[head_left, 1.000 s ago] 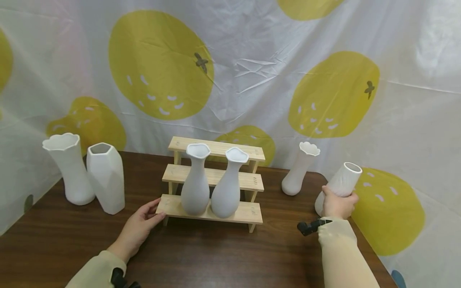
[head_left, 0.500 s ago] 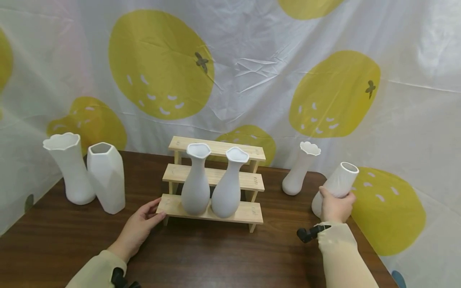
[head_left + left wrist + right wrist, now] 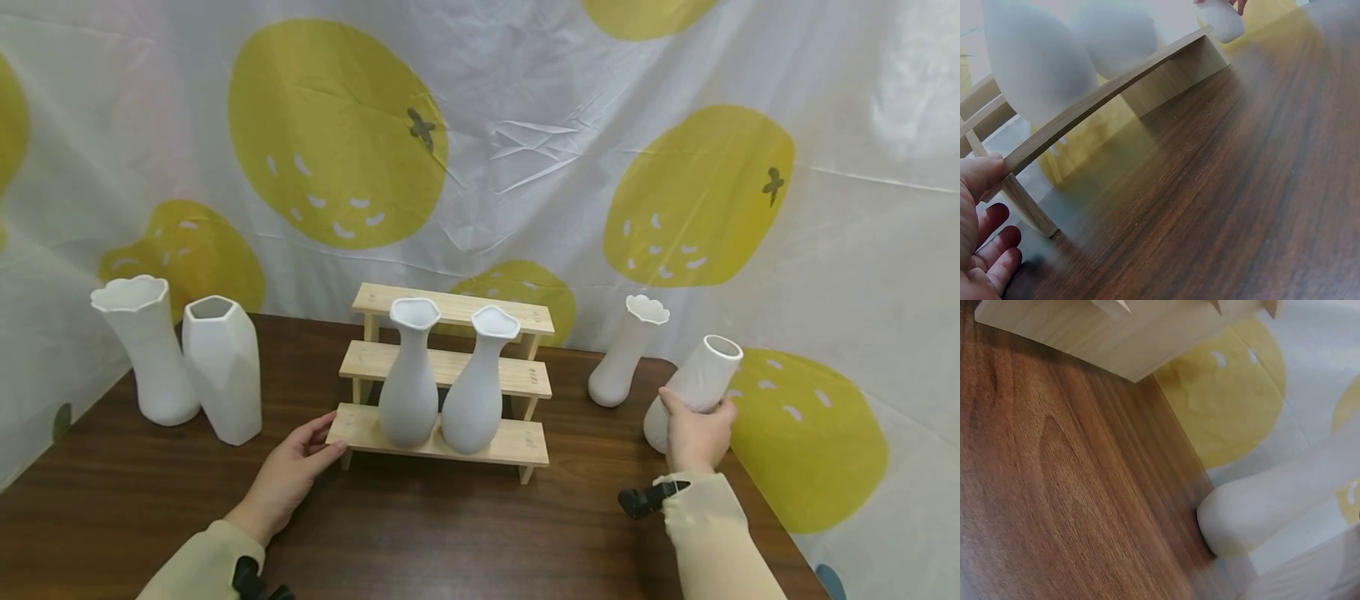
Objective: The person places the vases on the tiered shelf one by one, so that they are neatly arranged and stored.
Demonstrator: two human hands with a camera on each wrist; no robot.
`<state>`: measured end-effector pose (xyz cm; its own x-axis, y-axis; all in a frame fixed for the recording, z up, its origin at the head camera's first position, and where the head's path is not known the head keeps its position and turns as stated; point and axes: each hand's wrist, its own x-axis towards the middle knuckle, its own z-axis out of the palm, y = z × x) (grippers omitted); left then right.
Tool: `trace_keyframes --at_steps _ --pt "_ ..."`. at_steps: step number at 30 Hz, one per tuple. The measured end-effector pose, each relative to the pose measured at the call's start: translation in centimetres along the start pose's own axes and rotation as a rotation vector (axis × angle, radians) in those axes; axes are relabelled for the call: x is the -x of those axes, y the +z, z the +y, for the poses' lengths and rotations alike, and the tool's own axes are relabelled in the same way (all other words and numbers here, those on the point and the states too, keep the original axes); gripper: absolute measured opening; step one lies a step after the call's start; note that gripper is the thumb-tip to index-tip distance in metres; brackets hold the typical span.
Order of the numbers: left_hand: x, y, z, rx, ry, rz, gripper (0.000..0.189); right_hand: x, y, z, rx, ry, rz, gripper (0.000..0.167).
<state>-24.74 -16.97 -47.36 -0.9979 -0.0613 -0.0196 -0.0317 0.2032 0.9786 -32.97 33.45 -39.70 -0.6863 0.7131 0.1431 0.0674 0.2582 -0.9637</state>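
Note:
In the head view a three-tier wooden display stand [image 3: 517,442] is in the middle of the table. My left hand [image 3: 288,471] grips the left end of its lowest shelf, thumb at the front edge; the left wrist view shows the thumb [image 3: 984,175] against the corner. Two white narrow-necked vases [image 3: 408,400] stand side by side on that shelf. At the right, my right hand [image 3: 697,433] grips a white vase [image 3: 705,375] with a plain round rim and ribbed sides round its middle. That vase shows partly at the lower corner of the right wrist view.
A slim white vase [image 3: 628,354] with a scalloped rim stands behind and left of my right hand. On the left stand a wide scalloped vase [image 3: 153,358] and a faceted vase [image 3: 221,375]. A fruit-print cloth [image 3: 525,167] hangs behind the brown wooden table [image 3: 450,542].
My right hand and the ribbed vase have shifted slightly left and a little toward me. The left hand, the stand and the other vases have kept their places.

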Motion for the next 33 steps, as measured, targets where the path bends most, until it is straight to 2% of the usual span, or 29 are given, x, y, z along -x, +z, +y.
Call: trace_keyframes --at_steps 11,21,33 --pt "0.0 0.1 0.0 -0.005 0.007 0.002 0.074 1.6 0.3 -2.0 -0.011 -0.066 -0.077 0.093" --pt "-0.1 0.1 -0.1 -0.01 0.011 0.01 0.073 3.5 0.2 -5.2 -0.025 -0.132 -0.188 0.09" --pt "0.1 0.1 0.2 -0.016 0.029 0.013 0.068 5.7 0.6 -9.1 -0.079 -0.165 -0.367 0.085"
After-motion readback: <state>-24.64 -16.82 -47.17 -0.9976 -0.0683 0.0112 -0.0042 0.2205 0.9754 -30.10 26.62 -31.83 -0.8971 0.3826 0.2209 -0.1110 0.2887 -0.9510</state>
